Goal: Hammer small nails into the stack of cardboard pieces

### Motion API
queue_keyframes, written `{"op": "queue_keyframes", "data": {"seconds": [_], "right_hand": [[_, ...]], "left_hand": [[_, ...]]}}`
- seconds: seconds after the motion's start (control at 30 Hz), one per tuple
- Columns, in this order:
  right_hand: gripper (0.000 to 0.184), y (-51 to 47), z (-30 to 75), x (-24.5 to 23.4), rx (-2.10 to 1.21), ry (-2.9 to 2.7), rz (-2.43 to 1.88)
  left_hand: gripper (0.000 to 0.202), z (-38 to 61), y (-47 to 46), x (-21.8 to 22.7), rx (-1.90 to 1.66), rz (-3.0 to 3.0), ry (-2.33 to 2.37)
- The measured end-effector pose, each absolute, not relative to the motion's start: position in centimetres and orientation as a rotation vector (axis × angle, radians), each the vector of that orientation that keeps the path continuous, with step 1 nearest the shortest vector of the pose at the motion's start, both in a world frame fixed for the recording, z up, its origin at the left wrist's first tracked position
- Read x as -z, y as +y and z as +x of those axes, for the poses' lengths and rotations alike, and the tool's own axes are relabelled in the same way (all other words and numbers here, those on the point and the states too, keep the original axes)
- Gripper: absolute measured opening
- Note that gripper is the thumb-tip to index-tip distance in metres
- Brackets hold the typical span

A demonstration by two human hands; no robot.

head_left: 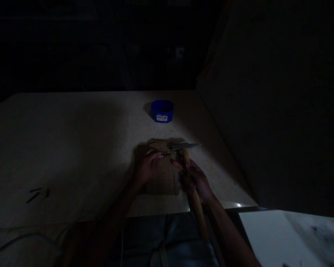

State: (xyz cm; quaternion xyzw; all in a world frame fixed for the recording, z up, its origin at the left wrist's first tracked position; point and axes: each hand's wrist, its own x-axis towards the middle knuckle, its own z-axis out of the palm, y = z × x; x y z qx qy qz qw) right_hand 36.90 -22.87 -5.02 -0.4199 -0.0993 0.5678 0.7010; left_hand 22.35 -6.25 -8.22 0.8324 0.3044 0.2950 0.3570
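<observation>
A hammer with a metal head and a long wooden handle is in my right hand. Its fingers wrap the handle below the head, with the index finger stretched toward the middle. My left hand rests on a piece of brown cardboard, marked with rows of small dots or holes. At its fingertips, which are pinched together, is a small dark toothed strip. The hammer head hangs just right of this strip, apart from it. Dim light hides fine detail.
A blue plastic bin with a white label stands beyond the cardboard. Several dark slivers lie at the left. A cable crosses the lower left. Along the right side of the pale table rises a dark panel.
</observation>
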Motion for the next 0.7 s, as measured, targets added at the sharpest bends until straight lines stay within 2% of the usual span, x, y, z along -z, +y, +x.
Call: {"op": "queue_keyframes", "data": {"seconds": [0.33,0.57,0.7], "right_hand": [[0.042,-23.1,36.5,4.5,-1.159,-0.345,-1.106],[0.042,-25.1,36.7,-0.1,-0.867,-0.875,-1.589],[0.044,-25.3,36.2,-1.8,-0.802,-1.142,-1.707]], "left_hand": [[0.022,22.2,-6.1,8.5,-0.786,2.163,0.741],[0.021,22.3,-6.1,8.7,-0.804,2.159,0.705],[0.018,22.3,-6.1,8.6,-0.818,2.187,0.739]]}}
